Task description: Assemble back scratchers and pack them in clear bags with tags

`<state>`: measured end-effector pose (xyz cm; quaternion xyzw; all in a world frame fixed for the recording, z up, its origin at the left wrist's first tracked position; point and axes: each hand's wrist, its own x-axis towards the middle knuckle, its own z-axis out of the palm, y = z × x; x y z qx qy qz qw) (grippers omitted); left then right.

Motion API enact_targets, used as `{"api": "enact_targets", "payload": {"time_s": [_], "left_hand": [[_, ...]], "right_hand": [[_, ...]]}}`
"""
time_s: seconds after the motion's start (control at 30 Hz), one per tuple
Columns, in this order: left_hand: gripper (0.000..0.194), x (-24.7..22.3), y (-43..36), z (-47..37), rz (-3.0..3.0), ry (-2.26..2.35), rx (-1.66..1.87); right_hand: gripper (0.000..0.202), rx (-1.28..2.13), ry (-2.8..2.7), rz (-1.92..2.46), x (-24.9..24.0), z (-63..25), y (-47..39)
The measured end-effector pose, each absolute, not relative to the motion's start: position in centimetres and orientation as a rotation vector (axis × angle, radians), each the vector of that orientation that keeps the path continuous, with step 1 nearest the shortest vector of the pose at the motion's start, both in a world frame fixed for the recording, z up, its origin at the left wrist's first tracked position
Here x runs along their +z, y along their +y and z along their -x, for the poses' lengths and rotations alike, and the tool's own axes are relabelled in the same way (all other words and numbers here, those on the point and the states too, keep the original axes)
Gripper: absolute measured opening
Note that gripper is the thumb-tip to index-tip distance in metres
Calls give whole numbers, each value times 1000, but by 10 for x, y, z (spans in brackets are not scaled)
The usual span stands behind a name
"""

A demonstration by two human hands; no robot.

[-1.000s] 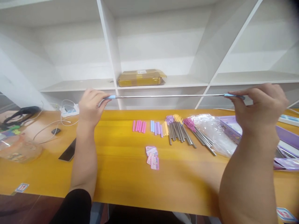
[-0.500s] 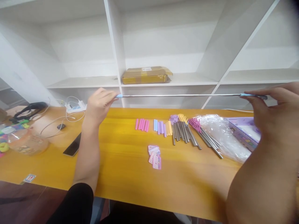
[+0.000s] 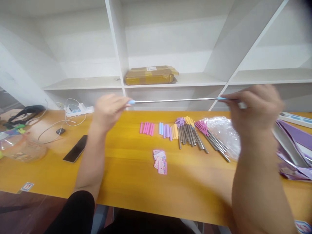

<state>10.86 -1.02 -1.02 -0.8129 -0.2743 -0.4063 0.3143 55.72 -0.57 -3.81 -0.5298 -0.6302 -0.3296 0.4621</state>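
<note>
A telescopic back scratcher (image 3: pixel 175 100) with a thin metal rod and light blue ends is stretched level above the table. My left hand (image 3: pixel 108 109) pinches its blue end on the left. My right hand (image 3: pixel 255 105) is closed round the other blue end, whose tip is hidden by my fingers. Below, purple and yellow back scratchers (image 3: pixel 188 131) with metal rods lie fanned in a bunch, and pink ones (image 3: pixel 212 136) lie beside them. Short sleeves in pink (image 3: pixel 147 128), blue (image 3: pixel 161 128), purple (image 3: pixel 167 132) and yellow (image 3: pixel 175 131) lie in rows to their left.
Pink printed cards (image 3: pixel 160 162) lie on the wooden table (image 3: pixel 131 182). A phone (image 3: pixel 76 149), cables and a power strip (image 3: pixel 79 110) are at left. Clear plastic bags (image 3: pixel 220 133) and purple packaging (image 3: pixel 292 152) lie at right. A taped carton (image 3: pixel 151 75) rests on the shelf behind.
My right hand has moved left toward my left hand, and the rod between them has become shorter. My left hand has shifted slightly right. More of the purple packaging shows at right.
</note>
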Motion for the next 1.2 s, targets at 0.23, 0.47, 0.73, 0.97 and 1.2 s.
{"api": "enact_targets", "payload": {"time_s": [0.23, 0.47, 0.73, 0.97, 1.2], "left_hand": [[20, -36, -30, -184, 2047, -728, -948], [20, -38, -23, -168, 2198, -744, -945], [15, -47, -29, -179, 2084, -840, -992], [12, -46, -33, -178, 2082, -928, -1049], [9, -37, -28, -168, 2191, -816, -913]], "right_hand": [[19, -921, -1731, 827, -69, -420, -26], [17, -943, -1810, 845, -64, -431, -32], [14, -869, -1846, 815, -67, -426, -33], [18, -832, -1910, 885, -66, -423, -40], [18, -785, -1915, 869, -63, -429, -39]]}}
